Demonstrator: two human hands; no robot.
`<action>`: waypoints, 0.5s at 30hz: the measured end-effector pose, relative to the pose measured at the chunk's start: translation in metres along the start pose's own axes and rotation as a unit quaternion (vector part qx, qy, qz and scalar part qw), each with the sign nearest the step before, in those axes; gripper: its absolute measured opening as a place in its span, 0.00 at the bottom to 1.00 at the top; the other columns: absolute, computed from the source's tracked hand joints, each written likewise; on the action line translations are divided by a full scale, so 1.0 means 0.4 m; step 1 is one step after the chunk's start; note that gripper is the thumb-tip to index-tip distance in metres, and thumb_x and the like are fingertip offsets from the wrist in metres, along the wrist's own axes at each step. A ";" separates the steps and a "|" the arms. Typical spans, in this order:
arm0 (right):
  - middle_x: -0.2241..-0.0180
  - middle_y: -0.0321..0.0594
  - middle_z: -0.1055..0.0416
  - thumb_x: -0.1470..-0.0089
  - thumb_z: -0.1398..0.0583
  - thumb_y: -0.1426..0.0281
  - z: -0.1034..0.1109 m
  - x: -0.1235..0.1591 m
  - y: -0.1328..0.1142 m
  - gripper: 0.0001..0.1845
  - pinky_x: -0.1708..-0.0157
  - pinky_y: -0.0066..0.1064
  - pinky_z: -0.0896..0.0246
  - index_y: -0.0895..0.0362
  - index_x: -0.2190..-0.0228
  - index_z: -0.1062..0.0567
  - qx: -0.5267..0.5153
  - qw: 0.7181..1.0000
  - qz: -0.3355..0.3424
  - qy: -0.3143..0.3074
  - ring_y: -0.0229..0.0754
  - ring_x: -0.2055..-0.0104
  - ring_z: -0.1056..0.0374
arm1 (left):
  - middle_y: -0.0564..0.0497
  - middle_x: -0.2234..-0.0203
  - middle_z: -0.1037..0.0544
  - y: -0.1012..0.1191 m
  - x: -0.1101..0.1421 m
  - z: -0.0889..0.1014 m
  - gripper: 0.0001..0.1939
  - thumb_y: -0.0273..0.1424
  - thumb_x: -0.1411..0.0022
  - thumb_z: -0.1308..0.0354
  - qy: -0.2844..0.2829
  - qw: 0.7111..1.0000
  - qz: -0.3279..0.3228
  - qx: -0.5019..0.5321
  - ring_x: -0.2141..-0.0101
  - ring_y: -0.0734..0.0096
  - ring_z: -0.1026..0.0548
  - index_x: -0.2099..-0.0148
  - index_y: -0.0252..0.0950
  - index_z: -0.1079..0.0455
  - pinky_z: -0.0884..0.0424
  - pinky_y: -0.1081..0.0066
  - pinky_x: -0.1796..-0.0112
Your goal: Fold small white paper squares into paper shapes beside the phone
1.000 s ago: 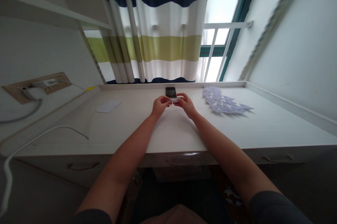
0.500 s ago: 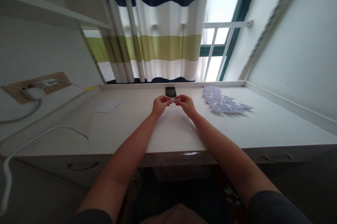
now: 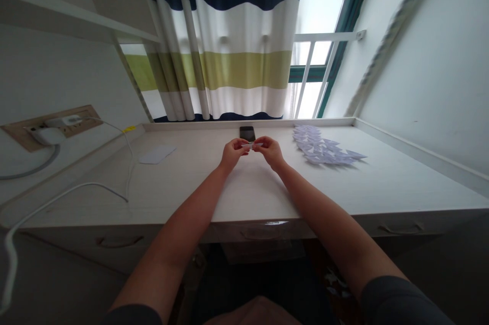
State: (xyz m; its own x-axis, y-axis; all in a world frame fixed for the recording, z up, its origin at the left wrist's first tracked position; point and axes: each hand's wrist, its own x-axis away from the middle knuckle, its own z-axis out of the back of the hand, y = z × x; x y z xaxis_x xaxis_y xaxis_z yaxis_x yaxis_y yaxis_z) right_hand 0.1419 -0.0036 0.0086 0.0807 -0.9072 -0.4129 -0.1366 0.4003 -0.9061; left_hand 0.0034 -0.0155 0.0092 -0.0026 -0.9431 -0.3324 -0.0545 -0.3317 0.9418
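Between my two hands is a small piece of white paper (image 3: 250, 145), pinched at both ends; my fingers cover most of it. My left hand (image 3: 233, 154) is closed on its left end, and my right hand (image 3: 270, 152) is closed on its right end. Just behind my fingertips a dark phone (image 3: 247, 133) lies on the white desk (image 3: 252, 192). To the right of my hands, many folded white paper pieces (image 3: 324, 146) are laid out in overlapping rows. Flat white paper sheets (image 3: 157, 154) lie on the left.
A white cable (image 3: 95, 183) runs across the desk's left side from the wall socket (image 3: 57, 125). A low rim borders the desk's back and right side. Behind it hang a striped curtain (image 3: 229, 68) and a window with a white rail (image 3: 324, 36).
My fingers have shifted slightly around the paper, and its white strip now looks flatter and more level. Everything else stays where it was.
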 end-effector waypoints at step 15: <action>0.80 0.35 0.30 0.69 0.34 0.65 0.008 0.006 0.003 0.13 0.66 0.34 0.38 0.59 0.78 0.26 -0.035 0.996 -0.074 -0.043 0.35 0.75 0.36 | 0.51 0.81 0.28 -0.011 -0.010 0.015 0.13 0.37 0.58 0.38 -0.024 0.998 0.014 -0.059 0.77 0.76 0.32 0.76 0.32 0.32 0.34 0.73 0.73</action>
State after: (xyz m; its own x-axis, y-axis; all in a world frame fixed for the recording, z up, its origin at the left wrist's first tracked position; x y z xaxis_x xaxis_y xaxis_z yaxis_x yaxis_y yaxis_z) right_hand 0.1451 -0.0046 0.0062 0.1887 -0.9399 -0.2846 -0.1843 0.2508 -0.9503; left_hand -0.0025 -0.0102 0.0063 -0.0510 -0.9511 -0.3047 0.0645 -0.3076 0.9493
